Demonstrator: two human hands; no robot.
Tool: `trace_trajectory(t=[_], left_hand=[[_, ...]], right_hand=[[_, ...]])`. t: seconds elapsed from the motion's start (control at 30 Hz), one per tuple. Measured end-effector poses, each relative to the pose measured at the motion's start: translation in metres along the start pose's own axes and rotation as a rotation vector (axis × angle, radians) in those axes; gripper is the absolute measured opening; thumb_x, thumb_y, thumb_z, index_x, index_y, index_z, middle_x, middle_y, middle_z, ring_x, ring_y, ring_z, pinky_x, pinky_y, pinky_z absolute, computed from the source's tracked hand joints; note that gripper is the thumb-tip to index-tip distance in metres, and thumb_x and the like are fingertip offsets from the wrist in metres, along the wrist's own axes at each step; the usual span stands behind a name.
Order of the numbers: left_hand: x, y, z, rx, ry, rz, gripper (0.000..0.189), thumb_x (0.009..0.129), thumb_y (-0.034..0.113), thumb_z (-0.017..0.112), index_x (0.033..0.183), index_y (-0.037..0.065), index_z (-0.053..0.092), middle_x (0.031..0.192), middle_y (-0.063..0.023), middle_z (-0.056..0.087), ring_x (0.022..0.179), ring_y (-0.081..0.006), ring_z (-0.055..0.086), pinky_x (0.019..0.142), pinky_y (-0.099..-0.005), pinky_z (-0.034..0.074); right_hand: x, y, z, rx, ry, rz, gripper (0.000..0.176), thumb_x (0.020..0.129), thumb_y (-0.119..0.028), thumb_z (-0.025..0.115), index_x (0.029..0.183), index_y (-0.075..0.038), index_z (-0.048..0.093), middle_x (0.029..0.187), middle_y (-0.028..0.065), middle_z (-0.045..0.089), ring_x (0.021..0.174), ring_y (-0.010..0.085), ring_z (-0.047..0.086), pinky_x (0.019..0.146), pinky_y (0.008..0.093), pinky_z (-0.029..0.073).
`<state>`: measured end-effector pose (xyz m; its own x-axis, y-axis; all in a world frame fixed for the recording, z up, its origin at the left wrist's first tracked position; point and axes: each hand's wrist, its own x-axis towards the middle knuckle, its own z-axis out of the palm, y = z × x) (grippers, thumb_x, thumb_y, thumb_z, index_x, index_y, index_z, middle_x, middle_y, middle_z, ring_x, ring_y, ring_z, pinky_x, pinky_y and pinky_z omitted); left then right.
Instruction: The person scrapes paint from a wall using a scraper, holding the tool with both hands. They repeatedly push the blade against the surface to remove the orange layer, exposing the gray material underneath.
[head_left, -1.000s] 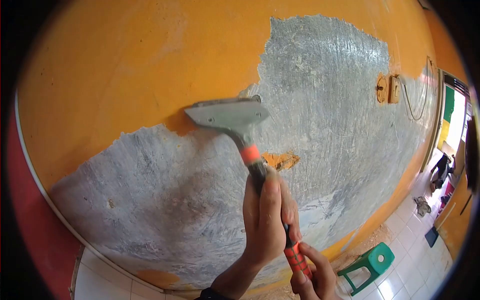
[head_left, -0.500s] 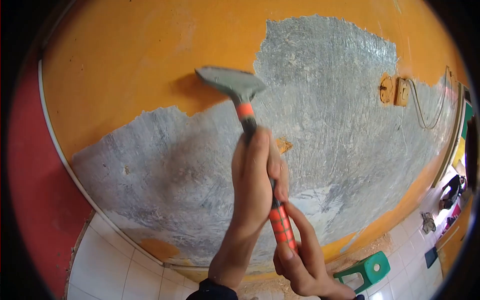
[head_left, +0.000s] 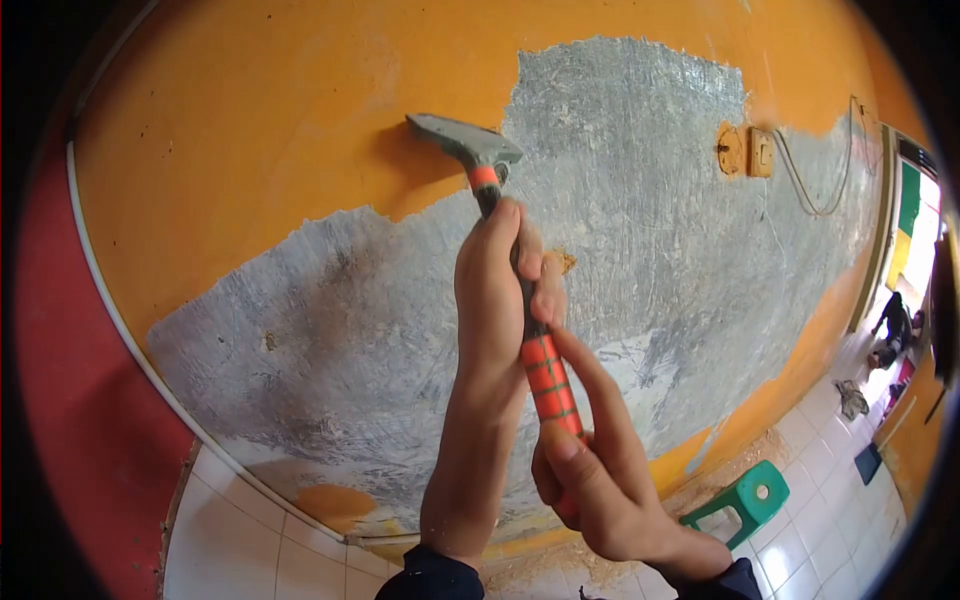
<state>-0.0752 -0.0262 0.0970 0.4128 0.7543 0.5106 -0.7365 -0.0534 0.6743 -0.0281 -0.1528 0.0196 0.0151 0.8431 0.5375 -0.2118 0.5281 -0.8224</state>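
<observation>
A long-handled scraper (head_left: pixel 552 383) with a red-orange and black grip is held by both hands. Its wide grey blade (head_left: pixel 465 140) is at the orange paint, close to the ragged edge of the bare grey patch (head_left: pixel 640 200); whether it touches the wall cannot be told. My left hand (head_left: pixel 495 270) wraps around the upper black part of the handle, below the blade. Lower down, my right hand (head_left: pixel 600 480) grips the red-orange end, with its forefinger stretched up along the handle.
A socket box (head_left: pixel 760 152) with a hanging cable (head_left: pixel 815 208) is fixed at the right of the wall. Below stands a green stool (head_left: pixel 745 503) on white tiles (head_left: pixel 225 510) near paint debris. A red wall (head_left: pixel 70 400) meets the orange one at the left.
Both hands and the scraper have shifted upward in view, and the blade is now a little higher. The camera view has turned slightly, moving the socket box leftward.
</observation>
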Motion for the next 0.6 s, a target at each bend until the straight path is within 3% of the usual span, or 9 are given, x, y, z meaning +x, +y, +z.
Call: trace_trajectory(t=[0.03, 0.07, 0.1, 0.17, 0.2, 0.4, 0.5, 0.57, 0.6], left_hand=[[-0.002, 0.004, 0.001, -0.004, 0.021, -0.019, 0.015, 0.098, 0.025, 0.046, 0.095, 0.011, 0.047, 0.06, 0.0061, 0.039, 0.038, -0.0031, 0.032, 0.032, -0.0197, 0.03], [-0.003, 0.003, -0.006, 0.097, -0.022, -0.005, 0.035, 0.096, 0.031, 0.042, 0.067, 0.013, 0.037, 0.05, 0.0026, 0.034, 0.036, -0.0081, 0.035, 0.036, -0.0241, 0.029], [-0.006, 0.002, -0.01, 0.09, -0.029, -0.006, 0.035, 0.096, 0.031, 0.042, 0.067, 0.013, 0.037, 0.05, 0.0026, 0.034, 0.036, -0.0081, 0.035, 0.036, -0.0241, 0.029], [-0.007, 0.002, -0.016, 0.037, -0.029, -0.053, 0.034, 0.096, 0.03, 0.042, 0.066, 0.013, 0.037, 0.049, 0.0026, 0.034, 0.037, -0.008, 0.035, 0.036, -0.0242, 0.029], [-0.004, 0.004, -0.016, -0.017, -0.095, -0.03, 0.015, 0.098, 0.026, 0.046, 0.093, 0.011, 0.046, 0.061, 0.0064, 0.039, 0.039, -0.0029, 0.033, 0.034, -0.0195, 0.03], [-0.005, 0.012, -0.013, 0.014, -0.059, -0.074, 0.014, 0.097, 0.025, 0.046, 0.093, 0.012, 0.046, 0.061, 0.0067, 0.04, 0.04, -0.0029, 0.032, 0.036, -0.0197, 0.029], [-0.002, 0.016, -0.007, -0.03, -0.061, -0.105, 0.014, 0.096, 0.026, 0.048, 0.094, 0.012, 0.046, 0.062, 0.0064, 0.04, 0.04, -0.0026, 0.032, 0.036, -0.0195, 0.028], [-0.003, 0.015, -0.007, -0.002, -0.005, -0.087, 0.031, 0.094, 0.027, 0.044, 0.068, 0.013, 0.038, 0.05, 0.0022, 0.033, 0.037, -0.0089, 0.033, 0.037, -0.0249, 0.029], [-0.005, 0.015, -0.01, 0.027, -0.069, -0.09, 0.027, 0.094, 0.027, 0.044, 0.071, 0.013, 0.039, 0.053, 0.0022, 0.035, 0.038, -0.0085, 0.034, 0.038, -0.0243, 0.03]], right_hand=[[0.0, -0.002, 0.004, 0.013, 0.014, 0.012, 0.064, 0.098, -0.022, 0.042, 0.149, -0.008, 0.004, 0.065, 0.0018, 0.046, 0.049, 0.0067, 0.039, 0.046, 0.0202, 0.032], [-0.001, -0.004, 0.008, 0.022, 0.024, 0.022, 0.065, 0.098, -0.022, 0.042, 0.149, -0.008, 0.004, 0.064, 0.0013, 0.045, 0.049, 0.0066, 0.039, 0.046, 0.0201, 0.032], [-0.004, -0.002, 0.01, 0.015, 0.029, 0.019, 0.065, 0.098, -0.022, 0.042, 0.149, -0.008, 0.004, 0.064, 0.0013, 0.045, 0.049, 0.0066, 0.039, 0.046, 0.0201, 0.032], [-0.008, 0.004, 0.013, 0.052, -0.002, 0.033, 0.06, 0.098, -0.009, 0.039, 0.149, -0.006, 0.006, 0.098, 0.0063, 0.049, 0.069, 0.0083, 0.045, 0.063, 0.022, 0.04], [-0.007, 0.0, 0.017, 0.054, 0.005, 0.036, 0.06, 0.098, -0.009, 0.039, 0.149, -0.006, 0.006, 0.098, 0.0063, 0.049, 0.069, 0.0083, 0.045, 0.063, 0.022, 0.04], [-0.004, -0.005, 0.028, 0.006, 0.039, 0.044, 0.06, 0.099, -0.011, 0.039, 0.149, -0.005, 0.006, 0.088, 0.0036, 0.049, 0.068, 0.0078, 0.045, 0.063, 0.0217, 0.04], [0.002, -0.012, 0.041, -0.027, 0.157, 0.008, 0.06, 0.098, -0.021, 0.039, 0.149, -0.008, 0.01, 0.063, 0.0, 0.042, 0.049, 0.0061, 0.037, 0.045, 0.0197, 0.03], [0.0, -0.01, 0.038, -0.058, 0.155, 0.004, 0.059, 0.098, -0.021, 0.04, 0.149, -0.008, 0.011, 0.063, 0.0, 0.042, 0.049, 0.0059, 0.037, 0.045, 0.0195, 0.029], [-0.001, -0.006, 0.039, -0.077, 0.165, -0.016, 0.059, 0.098, -0.02, 0.039, 0.149, -0.008, 0.012, 0.062, -0.0001, 0.041, 0.049, 0.0057, 0.036, 0.045, 0.0197, 0.029]])
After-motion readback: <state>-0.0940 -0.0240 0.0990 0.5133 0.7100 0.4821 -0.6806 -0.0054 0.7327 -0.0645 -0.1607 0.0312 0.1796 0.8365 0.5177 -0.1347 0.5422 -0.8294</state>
